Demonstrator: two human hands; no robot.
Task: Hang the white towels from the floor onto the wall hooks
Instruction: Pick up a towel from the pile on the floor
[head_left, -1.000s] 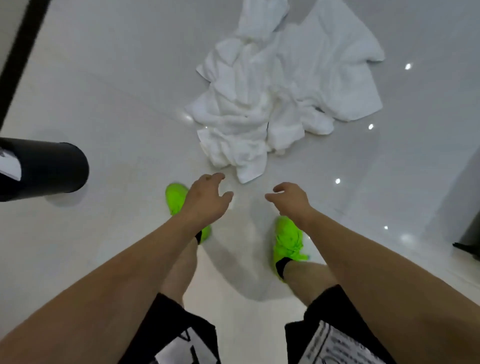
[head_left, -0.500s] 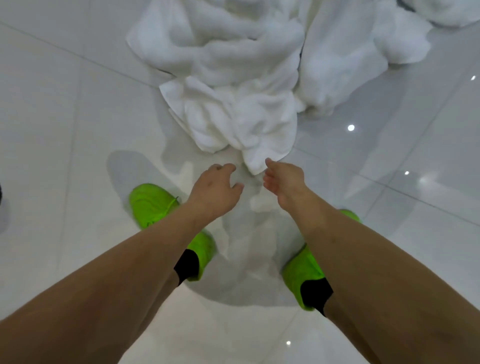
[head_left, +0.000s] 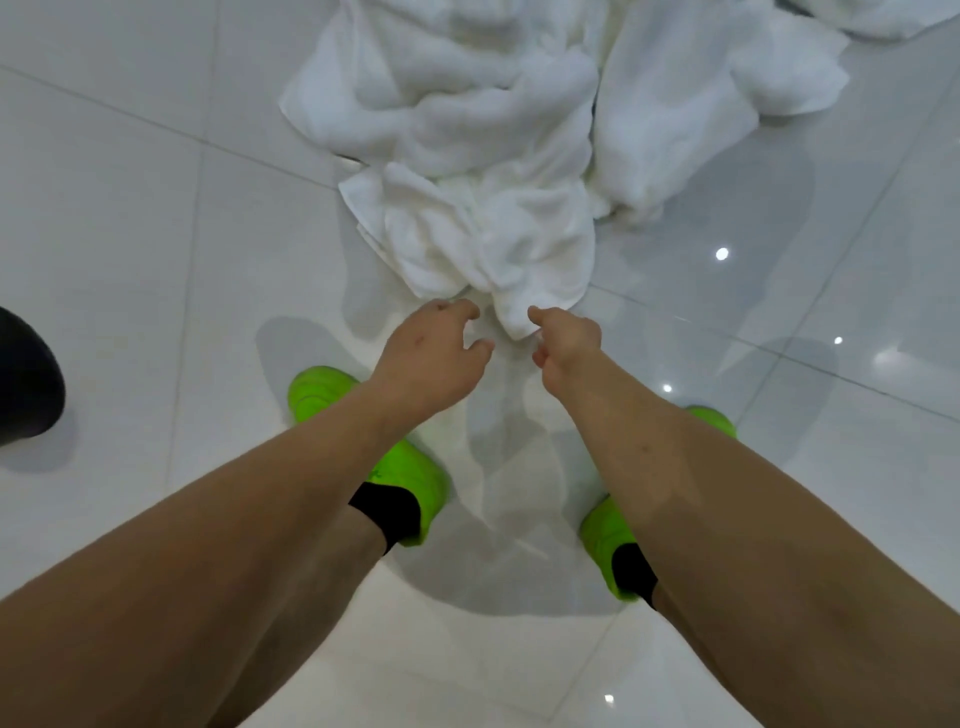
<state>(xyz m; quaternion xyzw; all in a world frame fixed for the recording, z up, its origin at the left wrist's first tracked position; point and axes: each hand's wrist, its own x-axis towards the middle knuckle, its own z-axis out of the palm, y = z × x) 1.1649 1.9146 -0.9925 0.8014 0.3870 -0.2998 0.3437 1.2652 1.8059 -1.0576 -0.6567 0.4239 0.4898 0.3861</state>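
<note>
A heap of crumpled white towels (head_left: 493, 156) lies on the glossy white tile floor (head_left: 130, 249), filling the upper middle of the view. The nearest small towel (head_left: 488, 244) points a corner toward me. My left hand (head_left: 434, 358) hovers at that towel's near edge with fingers curled apart and holds nothing. My right hand (head_left: 566, 338) is just right of it; its forefinger touches the towel's hanging corner, and no grip shows. No wall hooks are in view.
My two bright green shoes (head_left: 374, 452) (head_left: 608, 540) stand on the tiles right below my hands. A black rounded object (head_left: 26, 379) sits at the left edge. More white cloth (head_left: 872, 15) reaches in at the top right corner.
I have bent down toward the pile, so the towels look bigger and closer. Both hands have reached forward to the near towel's corner. The black cylinder has slid to the left edge.
</note>
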